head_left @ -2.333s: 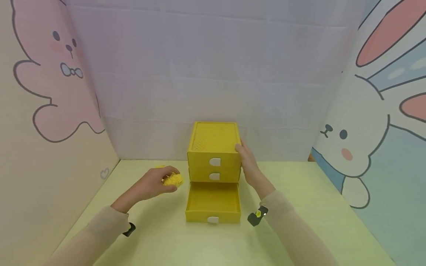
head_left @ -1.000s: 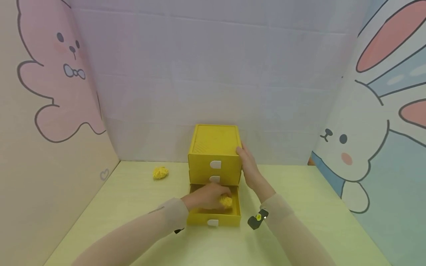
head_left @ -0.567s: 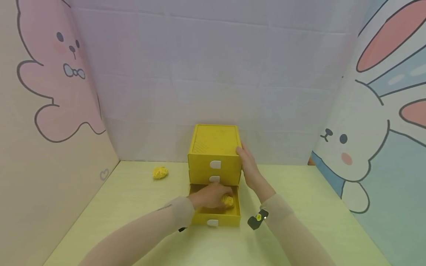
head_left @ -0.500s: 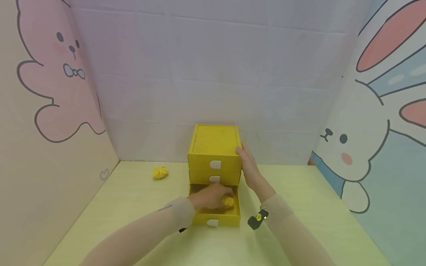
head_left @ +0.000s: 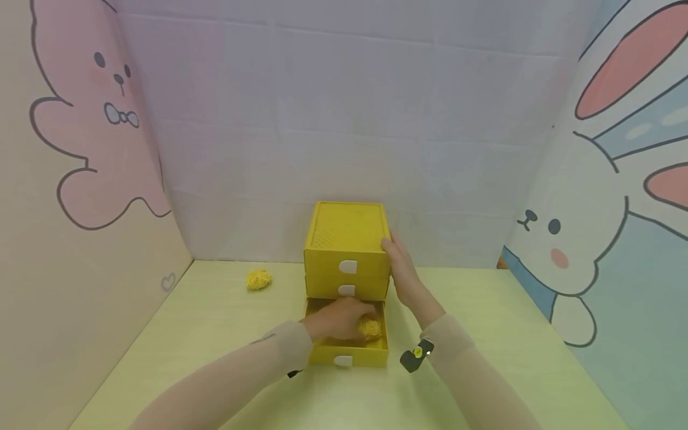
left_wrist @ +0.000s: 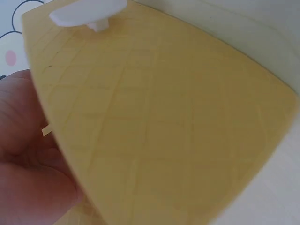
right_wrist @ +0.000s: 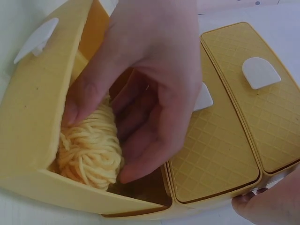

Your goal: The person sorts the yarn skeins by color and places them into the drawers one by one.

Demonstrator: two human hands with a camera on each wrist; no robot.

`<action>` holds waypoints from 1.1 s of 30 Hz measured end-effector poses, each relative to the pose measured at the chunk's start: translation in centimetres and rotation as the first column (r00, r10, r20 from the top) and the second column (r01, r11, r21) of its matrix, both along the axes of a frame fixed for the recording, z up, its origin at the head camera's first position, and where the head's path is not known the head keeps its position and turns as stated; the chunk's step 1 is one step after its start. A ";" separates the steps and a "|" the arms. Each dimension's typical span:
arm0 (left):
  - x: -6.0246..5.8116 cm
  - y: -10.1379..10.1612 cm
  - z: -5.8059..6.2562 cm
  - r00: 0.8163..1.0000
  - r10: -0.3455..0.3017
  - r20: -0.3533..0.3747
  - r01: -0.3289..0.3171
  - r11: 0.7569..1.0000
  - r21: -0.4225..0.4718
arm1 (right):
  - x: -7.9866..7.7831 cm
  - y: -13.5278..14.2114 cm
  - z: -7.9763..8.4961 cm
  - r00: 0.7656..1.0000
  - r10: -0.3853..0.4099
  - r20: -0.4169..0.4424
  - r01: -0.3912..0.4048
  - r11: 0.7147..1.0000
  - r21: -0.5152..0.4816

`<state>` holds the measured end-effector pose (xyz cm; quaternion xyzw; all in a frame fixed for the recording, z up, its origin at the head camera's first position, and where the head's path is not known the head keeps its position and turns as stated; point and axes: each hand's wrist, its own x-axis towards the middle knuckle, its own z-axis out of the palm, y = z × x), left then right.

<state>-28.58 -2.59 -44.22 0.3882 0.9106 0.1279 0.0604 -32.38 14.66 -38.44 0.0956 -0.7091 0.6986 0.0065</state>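
My left hand (head_left: pixel 341 318) reaches into the pulled-out bottom drawer (head_left: pixel 352 356) of a small yellow drawer cabinet (head_left: pixel 349 224). Its thumb and curled fingers hold a yellow yarn ball (right_wrist: pixel 89 154), low against the drawer's front wall in the right wrist view. The left wrist view is mostly filled by the drawer front (left_wrist: pixel 164 112), with part of that hand behind it. My right hand (head_left: pixel 405 275) rests against the cabinet's right side, thumb at the upper front edge and fingers extended along the side. Its fingertips are partly hidden.
A second yellow yarn ball (head_left: pixel 259 279) lies on the pale table (head_left: pixel 226 334), left of the cabinet. The upper two drawers, each with a white pull tab (head_left: pixel 347 266), are closed. A white cloth wall (head_left: pixel 344 119) stands behind, with cartoon panels at both sides.
From the left side of the table, my left hand has carried the yarn ball into the bottom drawer. It has barely shifted in the last half second. My right hand stays on the cabinet.
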 end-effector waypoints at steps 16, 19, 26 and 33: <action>1.2 -6.8 5.2 0.999 0.000 0.040 -0.007 0.981 0.195 | 0.3 0.4 0.9 0.999 0.030 0.027 -0.029 0.999 -0.018; 1.4 -8.7 6.2 0.997 0.019 0.070 -0.036 0.970 0.242 | -0.2 0.5 0.2 0.999 0.018 0.032 -0.018 1.000 -0.018; 1.0 -12.9 8.3 0.986 0.113 0.120 -0.145 0.942 0.301 | -0.1 0.7 0.1 0.999 -0.009 0.035 0.010 1.000 -0.007; -1.2 -17.4 8.0 0.964 0.251 0.092 -0.267 0.916 0.300 | -0.1 0.5 0.1 0.999 -0.010 0.033 0.010 1.000 -0.009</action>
